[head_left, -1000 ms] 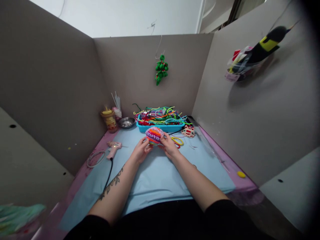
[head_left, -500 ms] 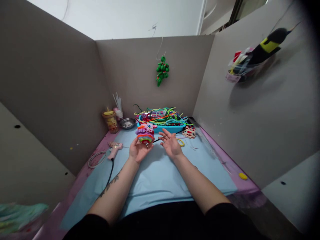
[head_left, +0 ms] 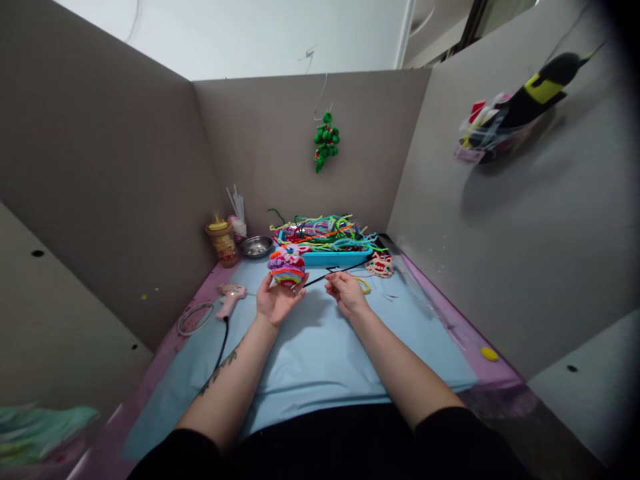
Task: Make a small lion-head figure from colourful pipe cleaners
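My left hand (head_left: 277,303) holds a round, multicoloured fuzzy piece (head_left: 288,267) with rainbow stripes and pink and purple loops on top, raised over the blue cloth (head_left: 320,360). To its right, my right hand (head_left: 346,292) is closed, thumb and fingertips pressed together; whatever may be between them is too small to make out. A black cord (head_left: 317,278) shows between the two hands. Just beyond my right hand lies a yellow ring (head_left: 363,285), partly hidden by it.
Behind stands a blue tray (head_left: 340,258) of colourful fuzzy stems. A cream and red piece (head_left: 380,265) lies beside it. On the left are a pink glue gun (head_left: 231,300), a metal bowl (head_left: 257,247) and a cup (head_left: 223,245). Grey panels enclose the table.
The fingers of my right hand, spread before, have drawn together into a pinch. My left hand and the colourful piece have shifted slightly left.
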Demonstrator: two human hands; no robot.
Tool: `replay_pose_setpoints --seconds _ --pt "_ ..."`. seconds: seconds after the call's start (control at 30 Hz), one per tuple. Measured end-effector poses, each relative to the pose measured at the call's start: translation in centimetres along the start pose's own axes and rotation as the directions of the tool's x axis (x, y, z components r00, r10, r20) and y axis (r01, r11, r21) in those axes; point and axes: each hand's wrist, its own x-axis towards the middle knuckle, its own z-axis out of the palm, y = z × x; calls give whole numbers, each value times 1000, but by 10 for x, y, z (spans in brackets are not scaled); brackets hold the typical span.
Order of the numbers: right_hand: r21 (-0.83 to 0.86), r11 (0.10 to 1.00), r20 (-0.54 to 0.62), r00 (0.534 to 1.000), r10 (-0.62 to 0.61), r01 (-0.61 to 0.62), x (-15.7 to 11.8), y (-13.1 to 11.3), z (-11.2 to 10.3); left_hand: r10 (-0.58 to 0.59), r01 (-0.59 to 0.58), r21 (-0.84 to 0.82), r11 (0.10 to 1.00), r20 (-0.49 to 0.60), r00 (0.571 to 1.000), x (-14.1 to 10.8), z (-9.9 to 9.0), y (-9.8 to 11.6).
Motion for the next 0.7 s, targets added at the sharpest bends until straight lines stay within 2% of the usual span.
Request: replay_pose_setpoints --seconds 0.17,0.23,0.37,0.47,0.57,0.7 --pt "-136 959 40 968 -246 249 -5 3 6 -29 29 63 998 5 1000 -2 1 -2" --pt "-112 951 97 956 -277 287 -8 3 10 -64 62 109 992 14 998 -2 0 -4" --pt "65 977 311 926 -212 202 -15 1 20 -146 134 232 963 37 989 -2 -1 -11" --pt "141 980 387 903 -187 142 -18 1 23 -179 163 303 939 26 983 -1 -2 -14" --pt "143 978 389 901 -195 150 -19 0 23 -120 115 365 924 -10 993 2 -4 -18" --pt "136 968 336 910 -244 209 -18 -2 25 117 -71 480 875 -67 991 5 -3 -25"
